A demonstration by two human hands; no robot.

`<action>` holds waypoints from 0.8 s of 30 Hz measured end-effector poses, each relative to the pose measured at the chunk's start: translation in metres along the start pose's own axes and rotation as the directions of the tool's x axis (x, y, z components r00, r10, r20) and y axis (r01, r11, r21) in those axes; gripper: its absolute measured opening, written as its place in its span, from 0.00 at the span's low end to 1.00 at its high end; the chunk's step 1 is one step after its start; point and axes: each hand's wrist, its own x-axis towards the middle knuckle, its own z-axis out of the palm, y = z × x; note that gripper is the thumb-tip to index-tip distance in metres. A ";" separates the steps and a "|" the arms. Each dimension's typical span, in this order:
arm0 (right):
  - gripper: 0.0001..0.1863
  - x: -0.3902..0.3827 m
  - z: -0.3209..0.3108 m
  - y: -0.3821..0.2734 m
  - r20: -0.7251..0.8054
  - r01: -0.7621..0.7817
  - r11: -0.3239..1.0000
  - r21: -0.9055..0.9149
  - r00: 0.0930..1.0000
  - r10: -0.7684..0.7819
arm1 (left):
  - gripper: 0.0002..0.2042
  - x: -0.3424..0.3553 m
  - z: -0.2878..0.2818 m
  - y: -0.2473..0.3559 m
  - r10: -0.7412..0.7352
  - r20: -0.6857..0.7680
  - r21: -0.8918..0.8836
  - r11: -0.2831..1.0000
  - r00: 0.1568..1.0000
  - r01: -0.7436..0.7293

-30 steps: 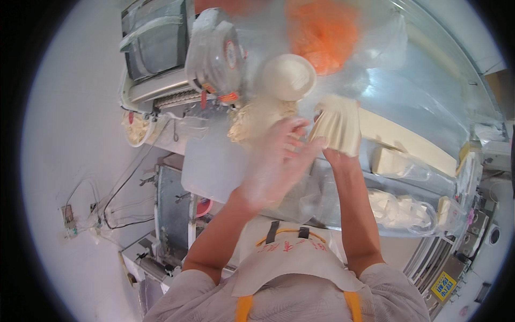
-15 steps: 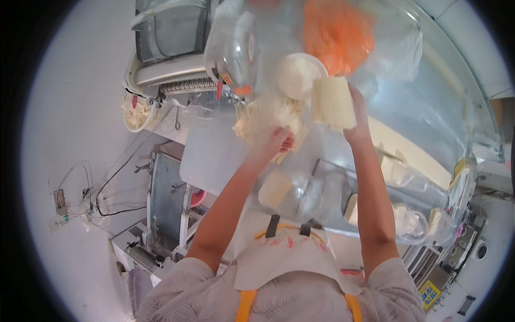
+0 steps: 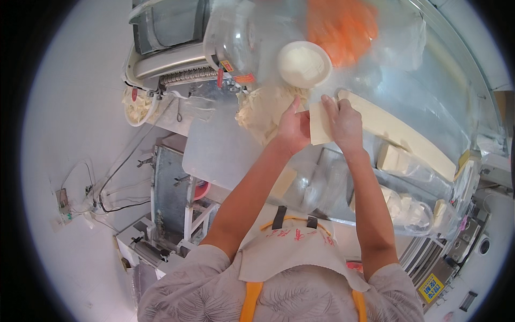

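My right hand is closed on a flat, pale dough piece, its fingers over the right part. My left hand is at the dough's left edge, thumb raised apart from the fingers, whose tips are partly hidden there. Just behind, a loose heap of pale noodles lies on the metal worktop, near a white bowl of powder. A long pale dough strip stretches to the right of my right hand.
A roller machine stands back left, a container of noodle pieces beside it. An orange bag lies at the back. Bagged pale blocks are at front right. Cables hang along the left.
The dough piece has come down and lies flatter, with my right hand now over it. My left hand has moved up from the noodle heap to the dough's left edge.
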 end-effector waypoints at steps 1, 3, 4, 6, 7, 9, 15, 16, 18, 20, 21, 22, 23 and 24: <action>0.33 -0.004 0.001 0.000 0.000 -0.018 1.000 -0.011 1.000 0.018 | 0.42 -0.001 0.001 -0.005 0.026 -0.024 0.075 0.997 0.999 -0.025; 0.34 -0.011 0.001 -0.002 0.002 -0.042 0.999 -0.024 0.999 0.042 | 0.43 0.000 0.002 -0.013 0.194 -0.102 0.367 0.919 0.976 -0.144; 0.34 -0.015 -0.003 -0.005 0.025 -0.024 1.000 0.008 0.999 0.024 | 0.43 0.002 0.001 -0.018 0.339 -0.124 0.570 0.794 0.933 -0.212; 0.34 -0.022 -0.015 -0.009 0.057 0.000 0.997 0.073 0.998 -0.004 | 0.42 -0.006 0.016 -0.019 0.507 -0.135 0.840 0.514 0.851 -0.173; 0.34 -0.027 -0.023 -0.004 0.021 0.050 0.977 0.210 0.998 -0.055 | 0.41 -0.025 0.049 -0.017 0.537 -0.154 0.914 0.397 0.829 -0.087; 0.35 -0.035 -0.042 0.003 -0.009 0.073 0.870 0.487 0.997 -0.079 | 0.41 -0.054 0.089 -0.009 0.526 -0.088 0.901 0.404 0.846 -0.157; 0.33 -0.067 -0.061 0.039 0.264 -0.341 0.493 0.800 0.939 0.221 | 0.34 -0.063 0.114 0.015 0.466 0.024 0.892 0.390 0.885 -0.230; 0.33 -0.071 -0.064 0.047 0.272 -0.354 0.486 0.799 0.934 0.233 | 0.33 -0.059 0.115 0.019 0.475 0.032 0.932 0.304 0.880 -0.198; 0.31 -0.080 -0.064 0.066 0.253 -0.375 0.496 0.783 0.921 0.297 | 0.32 -0.053 0.106 0.022 0.489 0.026 0.985 0.137 0.872 -0.106; 0.30 -0.081 -0.049 0.088 0.202 -0.342 0.559 0.756 0.933 0.298 | 0.32 -0.049 0.061 0.034 0.450 0.241 0.968 -0.054 0.860 -0.243; 0.30 -0.082 -0.051 0.087 0.222 -0.352 0.563 0.748 0.932 0.288 | 0.32 -0.040 0.060 0.041 0.430 0.293 0.956 -0.118 0.854 -0.269; 0.30 -0.087 -0.054 0.083 0.244 -0.362 0.568 0.739 0.930 0.276 | 0.32 -0.032 0.060 0.048 0.423 0.346 0.938 -0.177 0.837 -0.298; 0.29 -0.089 -0.055 0.080 0.268 -0.372 0.573 0.730 0.927 0.261 | 0.31 -0.025 0.059 0.054 0.447 0.332 0.942 -0.201 0.831 -0.268; 0.29 -0.103 -0.051 0.091 0.277 -0.396 0.575 0.716 0.917 0.287 | 0.31 -0.028 0.070 0.036 0.440 0.222 0.973 -0.046 0.870 -0.225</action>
